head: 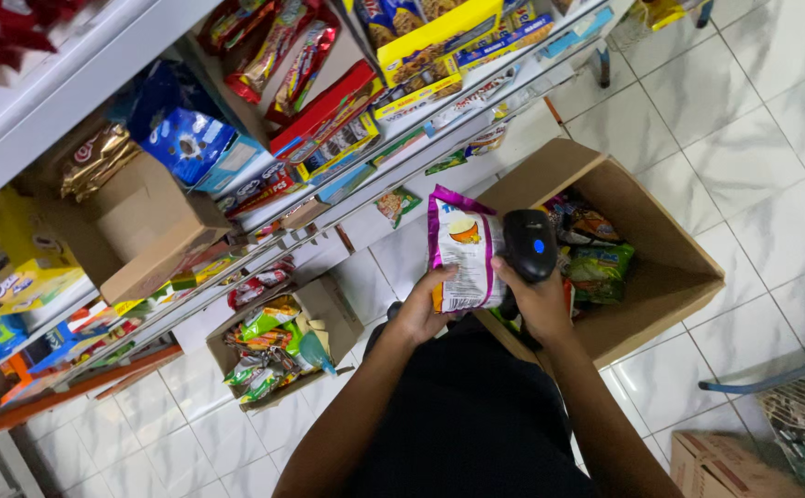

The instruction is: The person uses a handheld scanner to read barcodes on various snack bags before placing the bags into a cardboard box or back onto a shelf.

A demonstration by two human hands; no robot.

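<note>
Your left hand (421, 309) is in the middle of the frame. Its fingers are curled shut around the bottom of a white and purple snack bag (462, 247), and the bag stands up tall in your grip. Your right hand (541, 309) is just beside it, with its fingers wrapped tight around the handle of a black scanner (529, 242). The head of the scanner touches the right edge of the bag, or is very close to it.

To do this well, I think you should hold the bag flat and still, with the stripe code facing the scanner. Pull the scanner back a little so its light can land on the code. Keep your left fingers off the code.

Right behind your hands is a big open cardboard box (661, 249) with more snack bags inside. A smaller box of snacks (342, 309) sits on the white tile floor (744, 120), at the lower left. Shelves (264, 207) full of bright packs fill the upper left.
</note>
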